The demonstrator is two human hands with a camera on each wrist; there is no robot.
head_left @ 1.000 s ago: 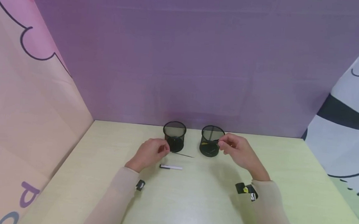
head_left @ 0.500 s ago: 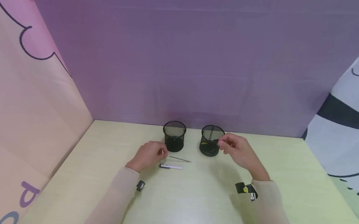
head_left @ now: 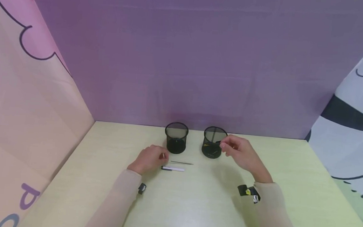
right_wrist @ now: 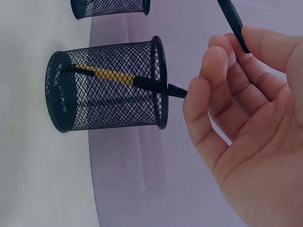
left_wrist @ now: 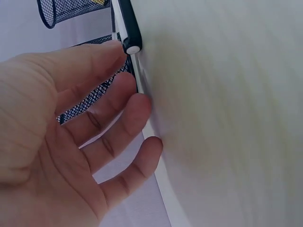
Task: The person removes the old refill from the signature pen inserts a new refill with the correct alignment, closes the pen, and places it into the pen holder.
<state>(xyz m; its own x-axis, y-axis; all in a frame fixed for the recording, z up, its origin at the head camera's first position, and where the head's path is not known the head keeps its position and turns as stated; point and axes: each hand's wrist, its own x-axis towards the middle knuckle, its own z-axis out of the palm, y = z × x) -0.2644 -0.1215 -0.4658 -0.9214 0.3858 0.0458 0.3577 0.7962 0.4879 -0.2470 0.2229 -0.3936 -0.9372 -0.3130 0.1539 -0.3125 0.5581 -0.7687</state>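
Thumb and index finger of my left hand (head_left: 151, 159) pinch the pale end of a thin dark pen (head_left: 182, 163), low over the table; the other fingers are loosely bent. Just nearer me lies a white marker with a black cap (head_left: 174, 169), whose end (left_wrist: 134, 47) overlaps the fingertips in the left wrist view. My right hand (head_left: 239, 151) is beside the right mesh pen cup (head_left: 212, 151), pinching the tapered end of a black pen (right_wrist: 231, 21). Inside that cup leans a black and yellow pen (right_wrist: 113, 75), its dark end poking past the rim.
The left mesh pen cup (head_left: 176, 146) stands beyond my left fingertips, near the table's back edge. A purple cloth (head_left: 172, 56) hangs behind the pale table (head_left: 187, 205). Printed cloths rise at the left and right sides.
My left hand has come slightly nearer me with the thin pen, away from the left cup. The pen has swung almost parallel to the marker. My right hand has stayed still.
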